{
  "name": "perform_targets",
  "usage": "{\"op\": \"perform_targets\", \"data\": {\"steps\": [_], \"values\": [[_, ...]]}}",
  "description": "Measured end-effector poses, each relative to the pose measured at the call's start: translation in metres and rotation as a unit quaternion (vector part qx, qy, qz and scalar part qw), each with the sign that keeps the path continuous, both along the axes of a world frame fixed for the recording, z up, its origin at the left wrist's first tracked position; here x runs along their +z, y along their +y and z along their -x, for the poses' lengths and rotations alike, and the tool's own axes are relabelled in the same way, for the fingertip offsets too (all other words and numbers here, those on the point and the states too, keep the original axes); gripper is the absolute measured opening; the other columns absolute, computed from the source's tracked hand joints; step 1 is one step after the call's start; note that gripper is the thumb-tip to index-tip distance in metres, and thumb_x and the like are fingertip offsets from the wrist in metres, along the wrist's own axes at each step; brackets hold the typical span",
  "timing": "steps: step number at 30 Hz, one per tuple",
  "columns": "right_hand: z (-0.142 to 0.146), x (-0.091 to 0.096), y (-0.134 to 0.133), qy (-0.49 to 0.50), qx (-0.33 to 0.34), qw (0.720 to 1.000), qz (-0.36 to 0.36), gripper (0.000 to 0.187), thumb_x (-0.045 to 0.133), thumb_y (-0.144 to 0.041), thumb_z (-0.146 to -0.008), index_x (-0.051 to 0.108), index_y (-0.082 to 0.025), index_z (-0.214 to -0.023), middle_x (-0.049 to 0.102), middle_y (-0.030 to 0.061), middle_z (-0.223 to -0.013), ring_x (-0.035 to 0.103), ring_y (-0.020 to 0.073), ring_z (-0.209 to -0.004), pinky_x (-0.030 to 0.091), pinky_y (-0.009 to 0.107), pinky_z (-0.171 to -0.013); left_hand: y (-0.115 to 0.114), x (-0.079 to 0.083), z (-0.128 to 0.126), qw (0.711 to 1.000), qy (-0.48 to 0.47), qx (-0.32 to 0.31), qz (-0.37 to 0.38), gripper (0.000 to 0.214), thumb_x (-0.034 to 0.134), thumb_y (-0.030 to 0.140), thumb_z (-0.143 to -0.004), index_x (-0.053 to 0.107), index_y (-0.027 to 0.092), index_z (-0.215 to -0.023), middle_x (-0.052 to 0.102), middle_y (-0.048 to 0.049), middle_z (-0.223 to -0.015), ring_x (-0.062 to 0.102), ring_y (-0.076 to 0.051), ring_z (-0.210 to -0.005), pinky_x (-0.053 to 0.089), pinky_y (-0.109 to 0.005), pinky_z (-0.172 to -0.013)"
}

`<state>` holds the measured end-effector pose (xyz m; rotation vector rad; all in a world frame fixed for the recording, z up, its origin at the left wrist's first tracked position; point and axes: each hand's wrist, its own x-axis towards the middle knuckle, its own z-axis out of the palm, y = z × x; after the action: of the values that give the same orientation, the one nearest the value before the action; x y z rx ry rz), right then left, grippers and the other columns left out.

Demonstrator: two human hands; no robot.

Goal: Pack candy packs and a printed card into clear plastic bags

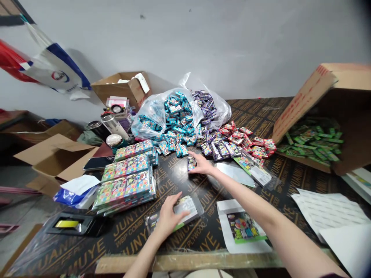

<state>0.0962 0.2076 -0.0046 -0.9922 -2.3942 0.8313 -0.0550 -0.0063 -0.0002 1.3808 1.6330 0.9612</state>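
Observation:
My left hand (168, 216) lies on a clear plastic sleeve (188, 210) with a card inside, fingers curled over its near end on the dark plywood table (139, 235). My right hand (199, 164) reaches forward and pinches a small purple packet (191, 163) at the edge of a heap of small packets: blue ones (174, 144), purple ones (216, 148) and red ones (252, 144). A printed card on a white sheet (243, 227) lies under my right forearm.
Stacks of filled sleeves (127, 179) sit at left. Clear bags of packets (179, 110) stand behind the heap. A tipped carton (324, 112) holds green packets at right. White sheets (327, 210), a tape dispenser (75, 224), open cartons (58, 154) and bottles (113, 123) surround the area.

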Motion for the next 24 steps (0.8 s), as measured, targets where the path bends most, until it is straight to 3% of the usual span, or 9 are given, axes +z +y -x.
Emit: {"op": "perform_targets", "data": {"steps": [2, 5, 7, 8, 12, 14, 16, 20, 24], "values": [[-0.003, 0.000, -0.034, 0.189, 0.034, 0.975, 0.116, 0.104, 0.075, -0.043, -0.053, 0.015, -0.029, -0.136, 0.050, 0.0055, -0.110, 0.052, 0.0206, -0.099, 0.039, 0.036, -0.088, 0.009, 0.010, -0.006, 0.977, -0.192, 0.070, 0.064, 0.049, 0.060, 0.046, -0.070, 0.058, 0.014, -0.107, 0.063, -0.0123, -0.104, 0.057, -0.024, -0.098, 0.040, -0.041, -0.090], [-0.014, 0.005, -0.087, 0.339, 0.079, 0.899, 0.265, 0.107, 0.072, -0.048, -0.055, 0.005, -0.034, -0.137, 0.046, 0.0054, -0.115, 0.052, 0.0193, -0.102, 0.042, 0.034, -0.086, 0.025, 0.022, -0.024, 0.870, -0.463, 0.069, 0.155, 0.042, 0.055, 0.046, -0.075, 0.061, 0.011, -0.098, 0.067, -0.0122, -0.092, 0.063, -0.020, -0.082, 0.048, -0.035, -0.077], [-0.027, 0.011, -0.112, 0.332, 0.079, 0.901, 0.266, 0.107, 0.074, -0.046, -0.054, 0.007, -0.032, -0.137, 0.043, 0.0070, -0.121, 0.047, 0.0215, -0.110, 0.038, 0.037, -0.092, 0.033, 0.027, -0.037, 0.834, -0.519, 0.071, 0.173, 0.032, 0.063, 0.037, -0.070, 0.062, 0.011, -0.088, 0.068, -0.0087, -0.082, 0.063, -0.016, -0.069, 0.049, -0.029, -0.068], [-0.034, 0.015, -0.120, 0.311, 0.068, 0.918, 0.236, 0.107, 0.075, -0.043, -0.054, 0.009, -0.030, -0.137, 0.040, 0.0080, -0.125, 0.043, 0.0229, -0.115, 0.034, 0.038, -0.096, 0.036, 0.028, -0.043, 0.841, -0.507, 0.082, 0.170, 0.028, 0.067, 0.033, -0.066, 0.063, 0.011, -0.082, 0.068, -0.0065, -0.076, 0.062, -0.014, -0.063, 0.049, -0.027, -0.063], [-0.065, 0.033, -0.128, 0.175, 0.053, 0.981, 0.058, 0.095, 0.073, -0.032, -0.056, 0.021, -0.025, -0.135, 0.035, 0.0089, -0.133, 0.033, 0.0258, -0.122, 0.022, 0.042, -0.102, 0.037, 0.026, -0.054, 0.925, -0.351, 0.058, 0.134, 0.026, 0.071, 0.033, -0.060, 0.059, 0.011, -0.061, 0.063, -0.0019, -0.057, 0.056, -0.012, -0.050, 0.044, -0.023, -0.053], [-0.077, 0.036, -0.124, 0.122, 0.069, 0.990, -0.014, 0.087, 0.070, -0.033, -0.056, 0.029, -0.024, -0.132, 0.043, 0.0089, -0.126, 0.039, 0.0263, -0.116, 0.023, 0.043, -0.100, 0.032, 0.024, -0.048, 0.966, -0.240, 0.008, 0.100, 0.031, 0.067, 0.041, -0.063, 0.063, 0.011, -0.071, 0.065, -0.0045, -0.065, 0.059, -0.015, -0.058, 0.045, -0.026, -0.059], [-0.086, 0.033, -0.121, 0.081, 0.055, 0.993, -0.068, 0.082, 0.070, -0.036, -0.054, 0.036, -0.022, -0.127, 0.049, 0.0089, -0.118, 0.044, 0.0268, -0.109, 0.022, 0.045, -0.098, 0.024, 0.020, -0.036, 0.996, -0.071, -0.042, 0.035, 0.051, 0.066, 0.046, -0.061, 0.062, 0.013, -0.099, 0.066, -0.0094, -0.090, 0.060, -0.022, -0.082, 0.045, -0.034, -0.076], [-0.096, 0.014, -0.121, 0.012, 0.008, 0.994, -0.104, 0.078, 0.069, -0.042, -0.055, 0.040, -0.021, -0.124, 0.055, 0.0094, -0.108, 0.048, 0.0273, -0.103, 0.015, 0.049, -0.099, 0.004, 0.007, -0.009, 0.956, 0.266, -0.123, -0.033, 0.100, 0.076, 0.038, -0.043, 0.034, 0.022, -0.132, 0.051, -0.0115, -0.117, 0.044, -0.031, -0.110, 0.029, -0.047, -0.095], [-0.093, 0.001, -0.128, -0.004, 0.043, 0.996, -0.080, 0.082, 0.068, -0.045, -0.057, 0.034, -0.021, -0.128, 0.055, 0.0111, -0.112, 0.047, 0.0281, -0.105, 0.011, 0.050, -0.099, -0.005, 0.003, -0.002, 0.939, 0.306, -0.157, -0.032, 0.103, 0.070, 0.025, -0.051, 0.015, 0.023, -0.138, 0.050, -0.0093, -0.113, 0.045, -0.027, -0.105, 0.033, -0.043, -0.092]]}}
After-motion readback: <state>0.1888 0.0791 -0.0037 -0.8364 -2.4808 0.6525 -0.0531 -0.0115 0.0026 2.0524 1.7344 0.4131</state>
